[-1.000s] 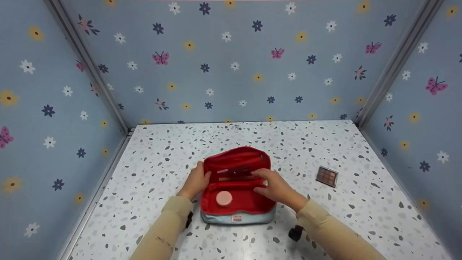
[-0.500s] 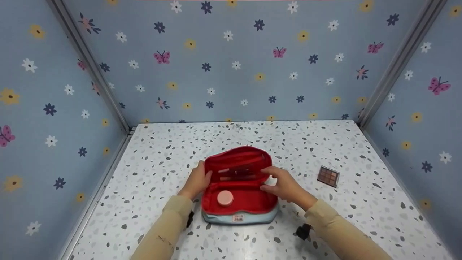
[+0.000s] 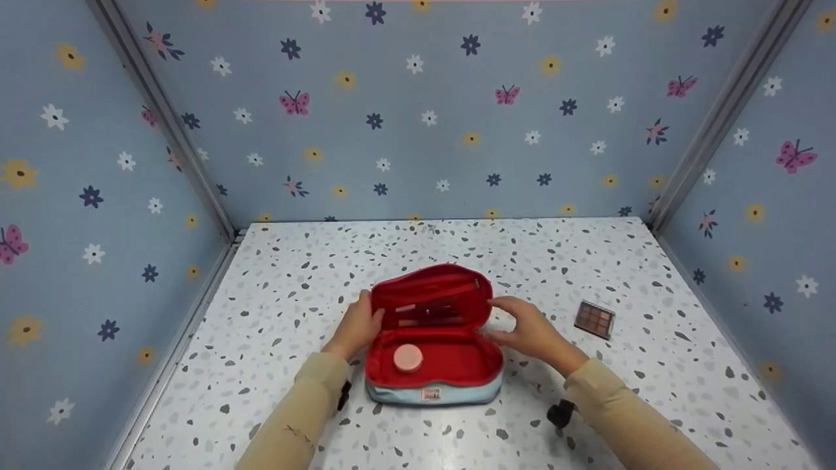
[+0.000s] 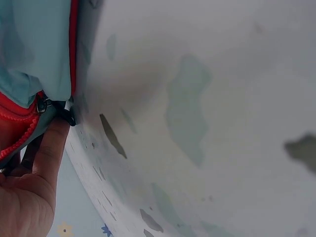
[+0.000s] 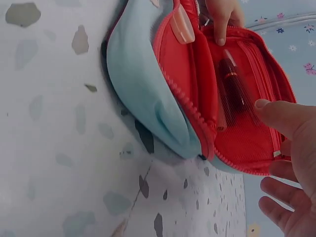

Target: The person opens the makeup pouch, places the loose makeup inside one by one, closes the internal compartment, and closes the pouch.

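A light blue makeup bag (image 3: 467, 393) with a red lining lies unzipped, its lid (image 3: 450, 277) raised at the back. Two slim makeup items (image 3: 428, 316), one dark red with a clear end (image 5: 236, 81), sit behind mesh inside the lid. A round pale pink case (image 3: 408, 358) rests in the bottom, to the left. My left hand (image 3: 356, 329) grips the lid's left edge, thumb inside and fingers behind it. At the lid's right edge is my right hand (image 3: 532, 329), its thumb and fingers spread apart and holding nothing.
An eyeshadow palette (image 3: 594, 319) lies on the speckled white table (image 3: 313, 261) to the right of the bag. Flower-patterned panels (image 3: 418, 111) stand at the back and both sides.
My right hand has drawn back to the right, from over the mesh pocket to the lid's right edge. My left hand keeps its grip on the lid.
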Motion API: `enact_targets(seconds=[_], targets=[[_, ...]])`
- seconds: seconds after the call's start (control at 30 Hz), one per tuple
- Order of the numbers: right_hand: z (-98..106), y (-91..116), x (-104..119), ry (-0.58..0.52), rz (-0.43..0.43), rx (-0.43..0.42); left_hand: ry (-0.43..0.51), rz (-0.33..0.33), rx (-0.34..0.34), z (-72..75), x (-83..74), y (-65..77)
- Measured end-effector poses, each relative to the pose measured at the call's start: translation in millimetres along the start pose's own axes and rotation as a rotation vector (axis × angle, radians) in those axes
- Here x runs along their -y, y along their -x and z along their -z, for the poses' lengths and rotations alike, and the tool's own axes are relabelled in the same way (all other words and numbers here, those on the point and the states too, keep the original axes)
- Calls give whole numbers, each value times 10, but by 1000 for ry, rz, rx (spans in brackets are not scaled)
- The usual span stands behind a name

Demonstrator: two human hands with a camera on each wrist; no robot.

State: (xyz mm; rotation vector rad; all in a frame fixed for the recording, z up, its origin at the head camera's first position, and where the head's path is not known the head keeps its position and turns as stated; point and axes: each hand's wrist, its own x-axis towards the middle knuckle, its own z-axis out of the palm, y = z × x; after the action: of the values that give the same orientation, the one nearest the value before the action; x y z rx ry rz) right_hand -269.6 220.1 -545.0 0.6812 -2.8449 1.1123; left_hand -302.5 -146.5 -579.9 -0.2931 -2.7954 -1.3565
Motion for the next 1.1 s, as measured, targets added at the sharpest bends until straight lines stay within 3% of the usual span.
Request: enact_targets(seconds=[0.2,0.43,0.67,0.8,0.97,1.0,1.1], targets=[[59,37,-76,32,-60,4,-36,-26,-16,-14,19,-14],[118,82,-212,150,-52,-26,-25,-32,-15,-13,23,-21],[171,123,-391,236,-75,-43,-55,-102,-49,-172,519,-231],[213,158,-475,255,-102,-42,-18,-136,-28,-93,420,-168],[260,206,-593,278,-146,-20,13,-59,-11,-35,177,-69],[270,218,-618,284,-154,-12,-2,-20,-8,-13,51,-29],[307,260,-696,297,-178,8,-20,-8,-6,-10,7,-9]])
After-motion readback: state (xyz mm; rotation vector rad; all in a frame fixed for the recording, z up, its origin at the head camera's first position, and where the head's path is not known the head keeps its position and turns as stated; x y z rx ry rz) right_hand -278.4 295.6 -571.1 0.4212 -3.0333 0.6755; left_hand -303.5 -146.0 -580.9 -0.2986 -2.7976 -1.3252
